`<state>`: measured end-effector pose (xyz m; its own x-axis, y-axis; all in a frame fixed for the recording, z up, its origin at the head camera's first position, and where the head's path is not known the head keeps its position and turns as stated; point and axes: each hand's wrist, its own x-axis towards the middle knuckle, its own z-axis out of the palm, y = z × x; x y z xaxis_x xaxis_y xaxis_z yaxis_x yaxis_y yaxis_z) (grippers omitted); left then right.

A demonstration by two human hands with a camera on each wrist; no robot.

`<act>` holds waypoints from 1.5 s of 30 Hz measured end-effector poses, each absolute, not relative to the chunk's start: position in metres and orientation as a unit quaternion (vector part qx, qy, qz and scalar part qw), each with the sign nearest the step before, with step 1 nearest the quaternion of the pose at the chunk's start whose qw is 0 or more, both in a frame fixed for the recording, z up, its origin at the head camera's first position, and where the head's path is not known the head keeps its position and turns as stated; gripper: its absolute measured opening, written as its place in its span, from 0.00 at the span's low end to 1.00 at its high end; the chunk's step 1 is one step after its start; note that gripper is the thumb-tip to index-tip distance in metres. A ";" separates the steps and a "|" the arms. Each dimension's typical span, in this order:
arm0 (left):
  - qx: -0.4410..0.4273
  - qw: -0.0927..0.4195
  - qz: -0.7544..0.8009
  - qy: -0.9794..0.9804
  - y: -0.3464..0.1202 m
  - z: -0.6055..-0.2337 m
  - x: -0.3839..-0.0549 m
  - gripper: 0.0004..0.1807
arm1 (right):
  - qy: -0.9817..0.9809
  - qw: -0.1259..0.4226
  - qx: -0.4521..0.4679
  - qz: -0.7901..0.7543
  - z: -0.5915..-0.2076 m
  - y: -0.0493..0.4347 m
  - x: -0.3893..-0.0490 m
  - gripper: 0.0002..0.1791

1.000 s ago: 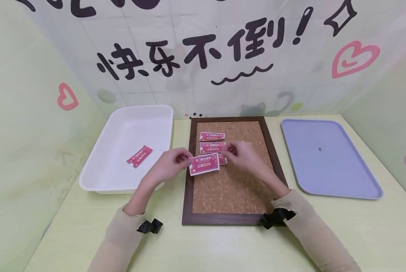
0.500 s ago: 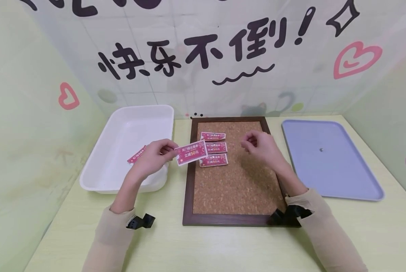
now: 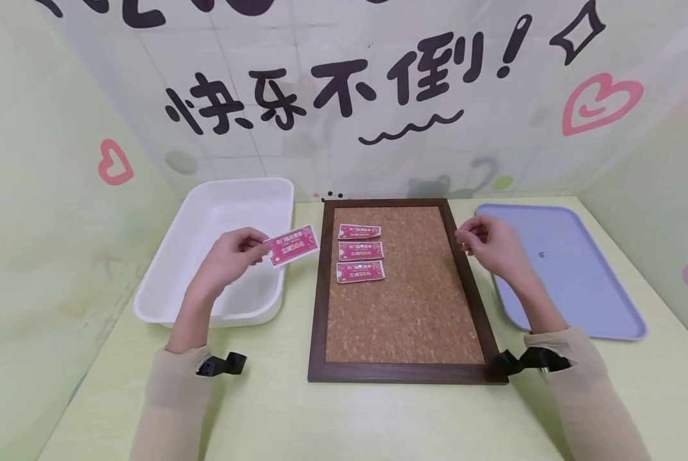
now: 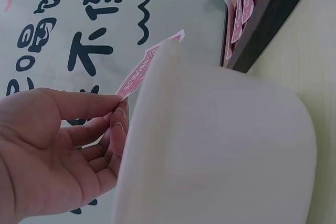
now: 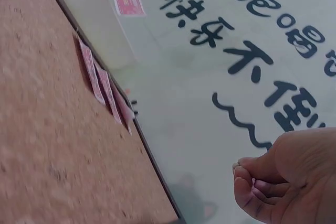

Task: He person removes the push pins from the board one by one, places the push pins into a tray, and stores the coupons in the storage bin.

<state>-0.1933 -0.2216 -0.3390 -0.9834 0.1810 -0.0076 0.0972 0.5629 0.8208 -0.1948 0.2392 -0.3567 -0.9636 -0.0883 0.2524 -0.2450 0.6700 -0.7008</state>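
Note:
My left hand (image 3: pixel 228 259) pinches a pink coupon (image 3: pixel 292 245) by its left end, over the right wall of the white basin (image 3: pixel 288 198). In the left wrist view that coupon (image 4: pixel 139 74) tilts above the basin's rim. My right hand (image 3: pixel 493 246) hovers between the corkboard (image 3: pixel 404 320) and the blue tray (image 3: pixel 580 282). Its thumb and forefinger pinch together on what looks like a small pushpin, mostly hidden by the fingertips. Three pink coupons lie in a column at the board's upper left: top (image 3: pixel 360 232), middle (image 3: pixel 360 250) and bottom (image 3: pixel 360 271), each with a tiny pale pin near its upper edge.
A small pin (image 3: pixel 542 255) lies in the tray. The board's dark wooden frame (image 3: pixel 401 372) stands between basin and tray on the pale table (image 3: pixel 378 422). A printed backdrop (image 3: pixel 320 153) rises behind.
My left hand has drawn its coupon leftward, off the board toward the basin. My right hand has moved right, from the coupons to the tray's near side. The bottom coupon is uncovered.

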 end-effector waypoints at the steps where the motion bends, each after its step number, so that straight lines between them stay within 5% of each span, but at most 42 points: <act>1: 0.071 0.044 0.458 0.885 -0.225 -0.339 -0.194 0.15 | -0.907 0.103 0.090 0.397 -0.358 0.244 -0.195 0.10; 20: 0.000 0.031 0.446 0.894 -0.269 -0.353 -0.204 0.19 | -0.903 0.116 0.031 0.412 -0.375 0.341 -0.201 0.12; 45: -0.087 0.104 0.432 0.892 -0.306 -0.377 -0.212 0.25 | -0.951 0.069 -0.096 0.287 -0.401 0.414 -0.188 0.20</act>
<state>-0.2118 -0.3063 -0.3772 -0.9635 -0.0649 -0.2596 -0.2440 0.6112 0.7529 -0.1883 0.4141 -0.4008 -0.9720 0.2222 0.0765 0.1429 0.8171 -0.5585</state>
